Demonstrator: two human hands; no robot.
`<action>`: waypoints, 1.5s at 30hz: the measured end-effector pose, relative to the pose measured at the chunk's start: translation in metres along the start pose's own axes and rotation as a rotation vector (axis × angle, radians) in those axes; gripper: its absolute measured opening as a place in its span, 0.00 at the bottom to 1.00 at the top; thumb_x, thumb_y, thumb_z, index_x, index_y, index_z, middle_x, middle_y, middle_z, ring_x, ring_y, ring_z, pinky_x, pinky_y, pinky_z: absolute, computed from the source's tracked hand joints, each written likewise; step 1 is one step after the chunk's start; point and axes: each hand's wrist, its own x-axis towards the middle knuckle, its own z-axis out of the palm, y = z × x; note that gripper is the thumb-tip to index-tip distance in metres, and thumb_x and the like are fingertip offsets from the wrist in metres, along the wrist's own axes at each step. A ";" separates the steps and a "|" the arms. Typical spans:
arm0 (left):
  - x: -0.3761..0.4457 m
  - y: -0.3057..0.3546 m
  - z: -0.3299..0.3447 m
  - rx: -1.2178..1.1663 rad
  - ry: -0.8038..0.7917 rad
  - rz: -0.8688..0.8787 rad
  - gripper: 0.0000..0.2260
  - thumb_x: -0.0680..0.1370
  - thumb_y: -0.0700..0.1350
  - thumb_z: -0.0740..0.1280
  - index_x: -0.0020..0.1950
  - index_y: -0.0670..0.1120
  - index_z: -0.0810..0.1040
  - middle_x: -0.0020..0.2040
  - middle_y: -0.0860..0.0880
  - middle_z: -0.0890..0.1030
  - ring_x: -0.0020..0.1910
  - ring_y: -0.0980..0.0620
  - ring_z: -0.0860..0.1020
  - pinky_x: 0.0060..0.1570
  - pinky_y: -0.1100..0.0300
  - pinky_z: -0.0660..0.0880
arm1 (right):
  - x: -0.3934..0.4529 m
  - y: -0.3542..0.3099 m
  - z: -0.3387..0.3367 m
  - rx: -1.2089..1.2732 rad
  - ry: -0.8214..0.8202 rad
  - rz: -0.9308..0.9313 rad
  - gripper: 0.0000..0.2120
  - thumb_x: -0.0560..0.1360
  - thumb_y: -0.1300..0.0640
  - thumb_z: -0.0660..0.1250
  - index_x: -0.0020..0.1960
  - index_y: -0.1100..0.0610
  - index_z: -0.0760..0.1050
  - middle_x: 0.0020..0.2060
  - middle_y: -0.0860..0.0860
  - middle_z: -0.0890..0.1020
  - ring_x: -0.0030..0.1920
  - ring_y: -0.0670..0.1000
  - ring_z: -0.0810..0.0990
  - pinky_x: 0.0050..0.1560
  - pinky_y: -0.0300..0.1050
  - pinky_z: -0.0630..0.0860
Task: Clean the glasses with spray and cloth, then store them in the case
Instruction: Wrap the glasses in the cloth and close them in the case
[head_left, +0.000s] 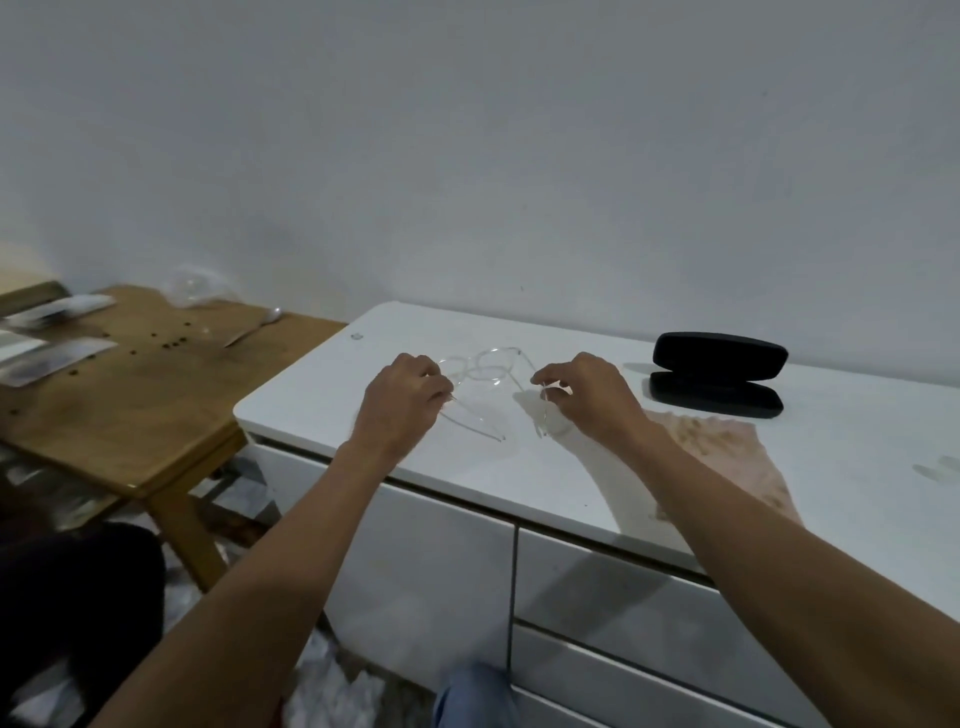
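Observation:
Clear-framed glasses (485, 371) are held just above the white cabinet top (467, 467), temples unfolded toward me. My left hand (402, 400) pinches the left temple, and my right hand (584, 395) pinches the right temple. A black glasses case (719, 371) lies open at the back right of the cabinet top, apart from my hands. A pinkish cloth (727, 452) lies flat on the cabinet top, partly under my right forearm. No spray bottle shows.
A wooden table (140, 410) stands lower on the left with papers, a spoon, a clear plastic bag and small dark crumbs on it. The cabinet has drawers (613, 603) on its front. A grey wall rises behind.

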 end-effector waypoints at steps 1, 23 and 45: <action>0.001 0.000 0.000 -0.029 0.031 -0.013 0.03 0.72 0.38 0.77 0.44 0.44 0.87 0.45 0.47 0.85 0.44 0.42 0.81 0.38 0.51 0.80 | 0.001 0.000 0.001 0.022 0.035 0.002 0.12 0.79 0.58 0.70 0.60 0.47 0.85 0.47 0.52 0.82 0.52 0.54 0.81 0.50 0.45 0.70; 0.089 0.158 0.036 -0.872 -0.115 -0.318 0.04 0.72 0.39 0.78 0.45 0.42 0.87 0.35 0.49 0.85 0.29 0.51 0.79 0.43 0.52 0.82 | -0.077 0.084 -0.147 0.215 0.474 0.247 0.05 0.78 0.54 0.73 0.50 0.54 0.85 0.38 0.49 0.85 0.39 0.49 0.83 0.43 0.41 0.78; 0.061 0.202 0.057 -0.870 -0.401 -0.238 0.04 0.74 0.35 0.76 0.48 0.37 0.87 0.39 0.37 0.86 0.34 0.47 0.83 0.43 0.54 0.84 | -0.148 0.123 -0.157 0.206 0.362 0.295 0.03 0.75 0.56 0.73 0.44 0.50 0.86 0.34 0.49 0.87 0.40 0.50 0.85 0.45 0.46 0.81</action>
